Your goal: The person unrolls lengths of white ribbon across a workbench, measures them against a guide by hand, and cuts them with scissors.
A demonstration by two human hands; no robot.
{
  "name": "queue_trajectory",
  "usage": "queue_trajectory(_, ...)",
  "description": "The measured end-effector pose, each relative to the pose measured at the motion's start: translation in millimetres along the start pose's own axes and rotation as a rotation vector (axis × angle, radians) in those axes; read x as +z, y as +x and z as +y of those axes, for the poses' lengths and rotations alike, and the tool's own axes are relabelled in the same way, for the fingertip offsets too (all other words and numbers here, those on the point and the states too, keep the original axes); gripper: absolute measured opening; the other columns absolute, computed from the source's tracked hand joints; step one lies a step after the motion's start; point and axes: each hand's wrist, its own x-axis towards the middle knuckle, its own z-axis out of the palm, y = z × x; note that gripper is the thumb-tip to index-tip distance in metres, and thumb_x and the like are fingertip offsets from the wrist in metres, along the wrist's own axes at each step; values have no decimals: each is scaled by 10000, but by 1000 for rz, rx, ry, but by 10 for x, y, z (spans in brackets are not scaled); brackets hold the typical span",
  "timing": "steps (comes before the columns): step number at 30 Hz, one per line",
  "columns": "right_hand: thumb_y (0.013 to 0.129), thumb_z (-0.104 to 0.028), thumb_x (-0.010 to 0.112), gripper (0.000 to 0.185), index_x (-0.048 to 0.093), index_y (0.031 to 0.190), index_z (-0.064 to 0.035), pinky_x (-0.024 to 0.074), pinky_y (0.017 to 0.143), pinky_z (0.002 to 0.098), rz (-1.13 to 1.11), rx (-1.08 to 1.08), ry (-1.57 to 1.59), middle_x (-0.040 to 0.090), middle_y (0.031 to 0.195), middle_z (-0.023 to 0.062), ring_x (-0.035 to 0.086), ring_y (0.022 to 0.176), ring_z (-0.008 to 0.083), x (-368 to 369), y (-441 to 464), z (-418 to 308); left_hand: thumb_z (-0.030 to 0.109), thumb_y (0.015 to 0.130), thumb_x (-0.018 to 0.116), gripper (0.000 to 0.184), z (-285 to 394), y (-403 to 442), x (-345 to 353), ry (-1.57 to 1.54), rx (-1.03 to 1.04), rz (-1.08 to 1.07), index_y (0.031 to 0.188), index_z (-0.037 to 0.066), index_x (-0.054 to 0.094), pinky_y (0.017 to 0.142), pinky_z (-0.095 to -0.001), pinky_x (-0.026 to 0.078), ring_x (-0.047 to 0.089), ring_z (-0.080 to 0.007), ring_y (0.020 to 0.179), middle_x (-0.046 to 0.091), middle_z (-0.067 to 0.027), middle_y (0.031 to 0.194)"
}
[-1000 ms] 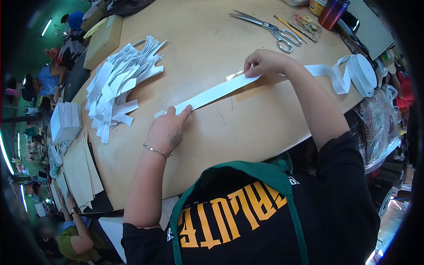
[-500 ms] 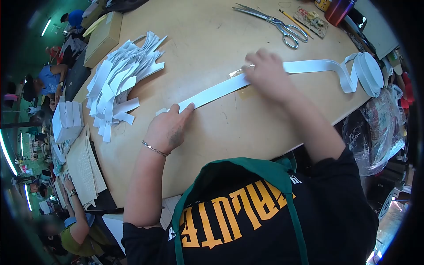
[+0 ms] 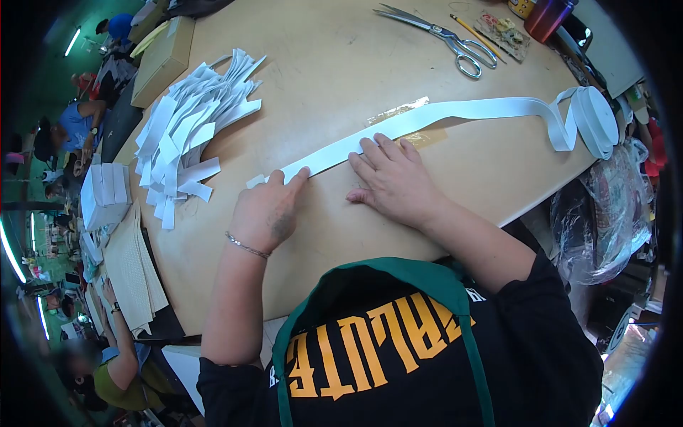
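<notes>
A long white band runs across the tabletop from a white roll at the right to its free end near the middle left. My left hand presses that end down with its fingertips, thumb and index finger a little apart. My right hand lies flat with spread fingers, its fingertips on the middle of the band. Clear tape shows on the table beneath the band. A heap of cut white strips lies beyond my left hand.
Scissors, a pencil and a dark red bottle are at the far right. A cardboard box and white stacks line the left edge of the table. Co-workers sit further left.
My right hand has let go of the band and moved left and nearer to me, now flat with its fingertips on it. The band's right part lies lower and straighter. My left hand has stayed put.
</notes>
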Motion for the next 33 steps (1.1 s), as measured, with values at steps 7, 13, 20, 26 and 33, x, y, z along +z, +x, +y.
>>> queue_trajectory(7, 813, -394, 538, 493, 515, 1139, -26, 320, 930, 478, 25, -17, -40, 445, 1196, 145, 383, 1177, 315, 58, -9, 32, 203, 868, 479, 412, 442, 499, 238, -380, 278, 585, 1244, 39, 453, 884, -470, 397, 442, -371, 1144, 457, -173, 1245)
queue_trajectory(13, 799, -315, 553, 435, 525, 1117, -20, 331, 910, 462, 108, -29, -3, 449, 1198, 136, 403, 1154, 301, 81, -10, 39, 376, 902, 425, 490, 406, 927, 421, -348, -2, 474, 1319, 122, 390, 950, -655, 243, 239, -363, 1317, 300, -148, 1399)
queue_trajectory(20, 805, -223, 552, 318, 539, 1058, -30, 345, 916, 456, 110, -36, 87, 508, 1136, 117, 453, 1112, 291, 1, -1, 139, 419, 904, 392, 516, 430, 988, 425, -246, -110, 371, 1368, 202, 332, 953, -666, 208, 185, -350, 1339, 234, -123, 1440)
queue_trajectory(26, 772, -115, 594, 263, 564, 1027, -56, 403, 895, 398, 331, 203, 401, 554, 1039, 149, 491, 1021, 351, -382, 235, 1127, 420, 905, 379, 519, 438, 988, 408, -240, -125, 349, 1377, 213, 318, 970, -655, 194, 170, -342, 1346, 222, -121, 1448)
queue_trajectory(33, 764, -234, 624, 354, 597, 1076, -70, 426, 880, 423, 38, 639, -238, 539, 1069, 163, 506, 1013, 328, -528, 466, 2218, 418, 908, 366, 506, 441, 964, 404, -260, -130, 373, 1374, 224, 325, 981, -651, 185, 173, -330, 1347, 235, -112, 1445)
